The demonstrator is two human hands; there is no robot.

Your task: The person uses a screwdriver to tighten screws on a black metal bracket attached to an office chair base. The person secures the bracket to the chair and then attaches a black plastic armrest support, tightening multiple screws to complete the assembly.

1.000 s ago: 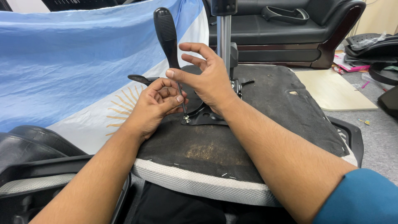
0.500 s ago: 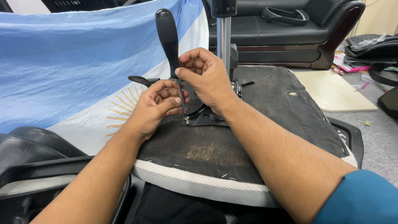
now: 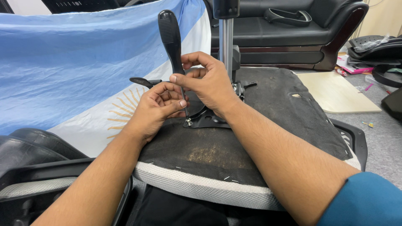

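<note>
Screwdriver upright on an upturned office chair seat

The right hand (image 3: 209, 86) pinches the black screwdriver (image 3: 172, 48) below its handle, keeping it vertical; the left hand (image 3: 161, 104) curls closed around the shaft, steadying its tip on the screw (image 3: 189, 122) at the black mounting plate (image 3: 209, 119).

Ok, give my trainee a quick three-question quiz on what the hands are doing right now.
1. True or false: the screwdriver stands nearly upright with its tip at a screw on the black metal plate.
2. Which hand pinches the screwdriver just below its handle? A) left hand B) right hand
3. What surface is the plate mounted on?

Key: 1. True. 2. B; the left hand steadies the shaft lower down. 3. The dark fabric underside of an upturned chair seat.
</note>
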